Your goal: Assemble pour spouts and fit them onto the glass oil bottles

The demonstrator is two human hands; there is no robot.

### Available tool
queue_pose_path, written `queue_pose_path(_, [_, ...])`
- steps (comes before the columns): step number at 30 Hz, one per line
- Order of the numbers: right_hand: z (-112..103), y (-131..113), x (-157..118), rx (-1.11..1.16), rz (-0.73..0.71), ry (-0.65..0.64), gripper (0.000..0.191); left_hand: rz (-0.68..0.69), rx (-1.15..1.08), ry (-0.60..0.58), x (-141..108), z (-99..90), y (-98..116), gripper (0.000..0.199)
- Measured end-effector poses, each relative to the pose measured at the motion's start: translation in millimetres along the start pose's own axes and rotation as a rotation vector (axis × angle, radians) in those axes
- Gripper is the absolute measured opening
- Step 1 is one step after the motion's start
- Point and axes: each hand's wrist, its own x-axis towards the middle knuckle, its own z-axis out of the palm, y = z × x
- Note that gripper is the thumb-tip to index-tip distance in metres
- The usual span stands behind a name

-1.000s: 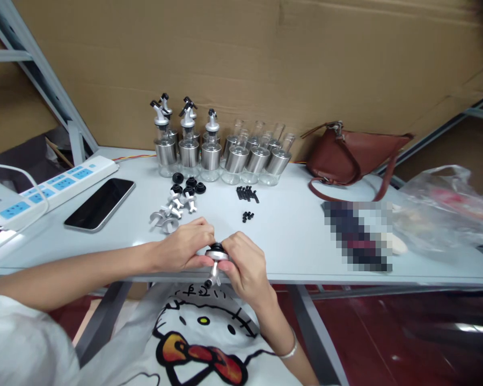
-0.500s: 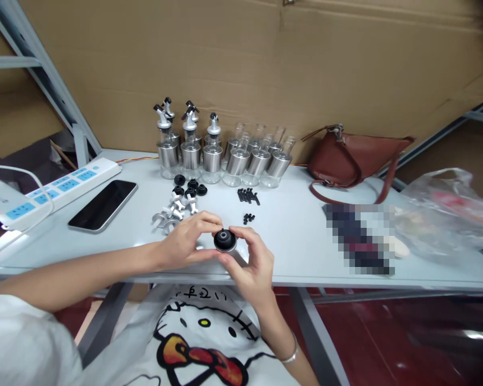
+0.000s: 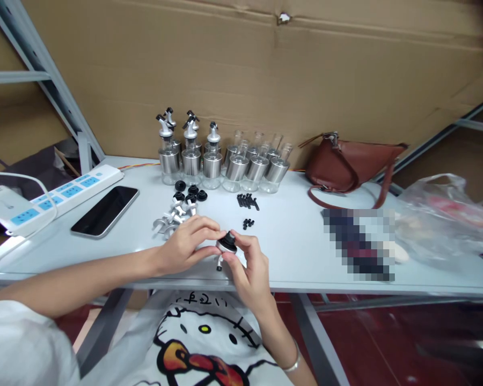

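A bottle pour spout (image 3: 227, 244) is pinched between both my hands over the front of the table. Its black ribbed stopper faces up, and its silver spout points down toward me with a black tip at the end. My left hand (image 3: 191, 244) grips the rim from the left with thumb and fingers. From the right, my right hand (image 3: 250, 265) holds it the same way. Just beyond my left hand lie silver spout bodies (image 3: 177, 212) and several black stoppers (image 3: 192, 194). Small black levers (image 3: 247, 201) and tiny black caps (image 3: 248, 223) lie farther right.
Glass bottles with steel sleeves (image 3: 237, 170) stand at the back; those on the left carry spouts. A phone (image 3: 105, 211) and a power strip (image 3: 70, 190) are at left. A brown bag (image 3: 346, 166), a blurred item (image 3: 358, 246) and a plastic bag (image 3: 446, 214) lie at right.
The pour spout has tipped in my hands: its stopper now leans away and its spout end shows beneath. Both hands still hold it, and the view has shifted slightly upward.
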Motion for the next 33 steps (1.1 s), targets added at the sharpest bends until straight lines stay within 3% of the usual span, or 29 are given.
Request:
queue_pose_path(8, [-2.6, -4.0, 6.2, -0.095, -0.046, -0.054, 0.02, 0.059, 0.055, 0.002, -1.7, 1.4, 1.2, 0.021])
queue_pose_path(12, [-2.9, -2.8, 5.4, -0.015, -0.056, -0.001, 0.016, 0.088, 0.042, 0.039, -3.5, 2.7, -0.5, 0.012])
queue_pose_path(18, [-0.4, -3.6, 3.5, 0.069, 0.122, 0.047, 0.019, -0.02, -0.046, 0.01, -1.6, 2.3, -0.2, 0.008])
queue_pose_path(21, [0.9, -7.2, 4.3, 0.126, 0.194, 0.054, 0.01, -0.014, -0.092, 0.013, 0.5, 1.3, 1.7, 0.011])
queue_pose_path(26, [0.4, -10.1, 7.0, 0.137, 0.249, 0.036, 0.006, 0.124, -0.059, -0.085, 1.5, 1.2, 2.8, 0.023])
queue_pose_path(33, [-0.5, -10.0, 7.9, -0.012, 0.153, -0.067, 0.018, 0.003, -0.152, -0.125, -3.6, 4.4, 1.8, 0.028])
